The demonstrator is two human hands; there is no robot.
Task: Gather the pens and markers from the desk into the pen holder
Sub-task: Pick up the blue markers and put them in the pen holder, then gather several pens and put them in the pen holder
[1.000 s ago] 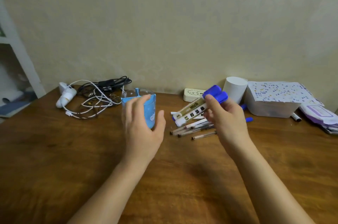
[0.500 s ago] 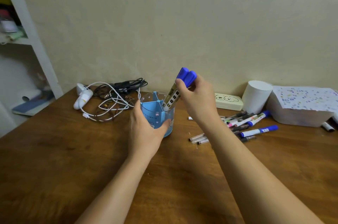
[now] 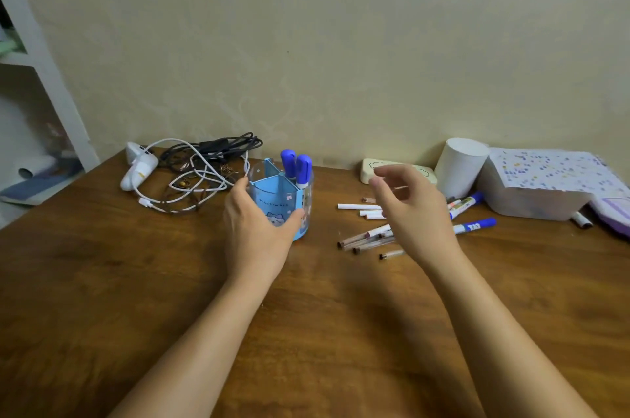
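Wood desk (image 3: 102, 281) against beige wall; cables (image 3: 197, 172) at back L. Blue pen holder (image 3: 279, 203) mid-desk w/ two blue-capped markers (image 3: 296, 167) upright inside, L hand (image 3: 254, 230) wrapped round it. R hand (image 3: 414, 213) empty, fingers loosely spread above loose pens (image 3: 364, 240) just R of holder.

The holder (image 3: 279, 203) is showing light blue with a small cartoon print; two markers (image 3: 296, 167) in it are wearing blue caps. The counter (image 3: 102, 281) is showing brown woodgrain. White and black cables (image 3: 194, 172) are tangling. The box (image 3: 538, 189) is carrying speckled paper.
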